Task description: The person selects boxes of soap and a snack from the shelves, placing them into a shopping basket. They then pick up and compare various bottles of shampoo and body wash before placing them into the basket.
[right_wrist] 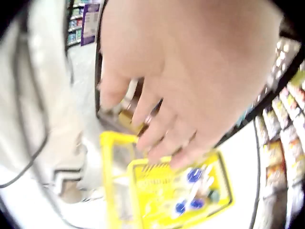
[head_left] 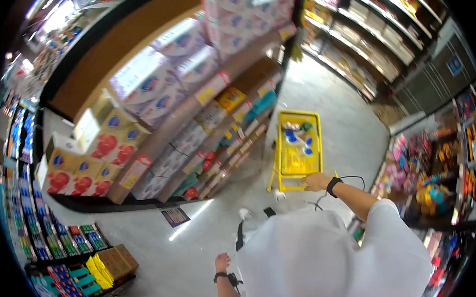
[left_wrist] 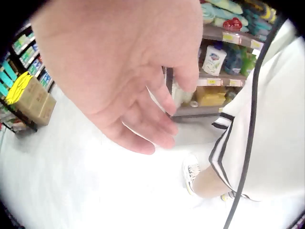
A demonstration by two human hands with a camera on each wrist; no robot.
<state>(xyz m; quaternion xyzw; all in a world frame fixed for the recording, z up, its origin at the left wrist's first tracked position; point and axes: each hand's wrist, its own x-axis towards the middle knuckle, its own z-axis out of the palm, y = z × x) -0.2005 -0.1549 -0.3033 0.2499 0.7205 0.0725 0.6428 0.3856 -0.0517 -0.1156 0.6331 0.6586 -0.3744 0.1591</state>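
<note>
One yellow basket cart stands on the grey floor, near the right-hand end of a long shelf unit. One right grip is on its handle bar, fingers curled over the bar. One left grip hangs at the person's left side, fingers loosely bent and slightly spread.

Inside the basket lie three blue round pieces, one dark green item by the far rim, and some pale items too blurred to count. Two black wristbands show, one per arm, and two white shoes are on the floor. One purple sign shows at the near edge of the shelf unit. White-and-purple boxes stack along its upper shelf, their full count hidden; boxes with red prints fill the left corner.

At the cart's left the shelf edge is close, with a narrow strip of floor between. To its right a wider band of floor separates it from the toy display. The widest stretch lies past the cart's far rim, running up to the far shelves.
</note>
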